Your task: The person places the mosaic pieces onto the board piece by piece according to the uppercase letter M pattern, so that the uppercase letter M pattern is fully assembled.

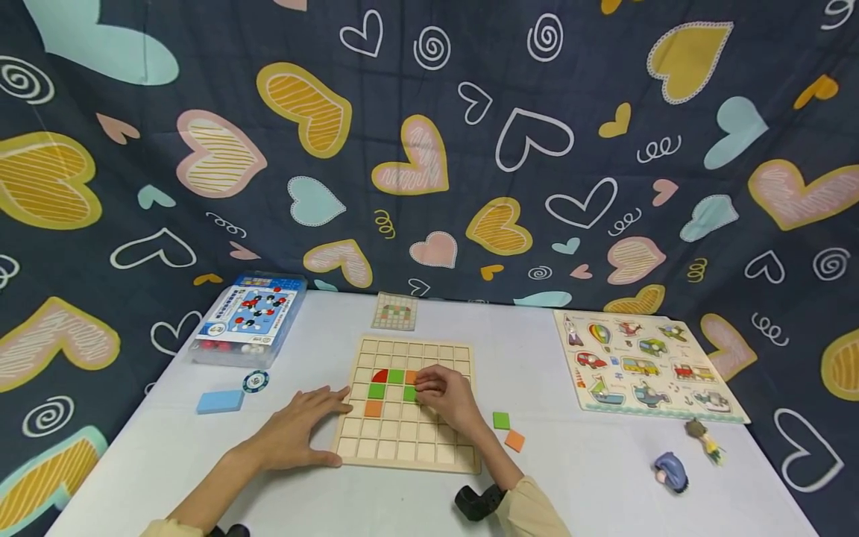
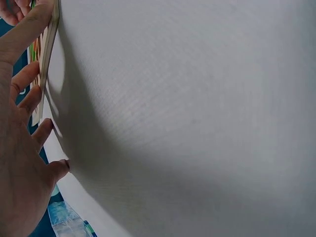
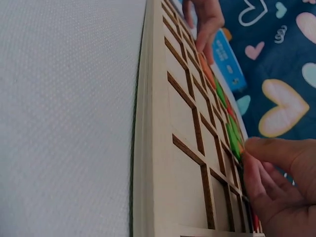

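Note:
A wooden grid board (image 1: 389, 451) lies on the table. Set in its cells are a red curved-corner tile (image 1: 380, 376), green tiles (image 1: 397, 376) and an orange tile (image 1: 373, 408). Spread along the board's left edge, my left hand (image 1: 295, 429) steadies it with thumb and fingertips; the left wrist view shows the fingers (image 2: 30, 98) at the board's side. My right hand (image 1: 448, 397) reaches over the right half, thumb and fingers pinching at another orange tile (image 1: 411, 377) in the top coloured row, just above a green tile (image 1: 409, 394). Its fingertips partly cover both.
Right of the board lie a loose green tile (image 1: 501, 421) and a loose orange tile (image 1: 514, 441). A pattern card (image 1: 394, 312) sits behind it. At left are a boxed molecule kit (image 1: 250, 319), a round chip (image 1: 256, 381) and a blue block (image 1: 220, 402). A picture puzzle (image 1: 644, 362) and two figurines (image 1: 671, 471) occupy the right.

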`<state>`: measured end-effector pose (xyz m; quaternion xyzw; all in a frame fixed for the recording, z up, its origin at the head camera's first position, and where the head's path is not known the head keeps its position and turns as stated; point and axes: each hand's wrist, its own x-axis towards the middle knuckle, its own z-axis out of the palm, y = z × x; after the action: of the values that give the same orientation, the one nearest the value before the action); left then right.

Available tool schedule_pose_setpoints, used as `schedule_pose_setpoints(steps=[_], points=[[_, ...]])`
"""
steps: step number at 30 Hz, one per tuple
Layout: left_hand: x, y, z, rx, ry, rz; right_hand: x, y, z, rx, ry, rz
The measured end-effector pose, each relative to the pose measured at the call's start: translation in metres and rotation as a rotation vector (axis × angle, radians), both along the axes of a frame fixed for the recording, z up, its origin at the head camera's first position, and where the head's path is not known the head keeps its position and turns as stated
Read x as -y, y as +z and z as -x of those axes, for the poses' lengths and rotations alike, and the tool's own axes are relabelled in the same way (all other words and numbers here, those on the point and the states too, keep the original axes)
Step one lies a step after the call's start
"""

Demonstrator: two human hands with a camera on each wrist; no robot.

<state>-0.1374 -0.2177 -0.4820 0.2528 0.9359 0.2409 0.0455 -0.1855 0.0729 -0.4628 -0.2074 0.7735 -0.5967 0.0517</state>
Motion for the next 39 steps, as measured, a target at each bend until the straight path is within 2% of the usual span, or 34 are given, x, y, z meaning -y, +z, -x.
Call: schedule_pose_setpoints(steps=[3,8,11,14,17,20,25,27,31,34,36,39], points=[[0.000,0.000,0.000,0.007,0.001,0.001,-0.002,0.008,-0.004,0.010,0.006,0.006],[0.001,-0.002,0.000,0.008,0.000,0.008,-0.026,-0.003,0.000,0.030,-0.043,0.025],[0.000,-0.002,0.002,0.004,-0.002,0.010,-0.058,-0.008,0.002,0.048,-0.058,-0.008],[-0.001,-0.001,0.002,0.002,-0.001,0.014,-0.094,-0.006,0.000,0.080,-0.069,-0.073],[-0.001,0.000,0.002,0.003,0.004,0.014,-0.127,-0.007,-0.004,0.107,-0.051,-0.119],[0.000,0.002,0.002,-0.003,0.003,0.012,-0.147,-0.011,-0.009,0.117,0.002,-0.156],[0.000,0.002,0.001,-0.008,-0.003,0.003,-0.152,-0.019,-0.014,0.098,0.049,-0.208],[0.001,0.001,0.001,-0.003,-0.002,-0.001,-0.147,-0.022,-0.012,0.071,0.020,-0.242],[0.001,-0.002,0.001,-0.002,-0.005,-0.006,-0.137,-0.025,-0.003,-0.009,-0.088,-0.334],[0.001,-0.003,0.001,-0.003,-0.005,-0.003,-0.137,-0.026,0.005,-0.022,-0.157,-0.355],[0.001,-0.003,0.001,0.000,-0.003,0.003,-0.140,-0.026,0.009,-0.012,-0.159,-0.336],[0.001,-0.002,0.000,0.006,0.000,0.006,-0.146,-0.025,0.011,0.003,-0.106,-0.313]])
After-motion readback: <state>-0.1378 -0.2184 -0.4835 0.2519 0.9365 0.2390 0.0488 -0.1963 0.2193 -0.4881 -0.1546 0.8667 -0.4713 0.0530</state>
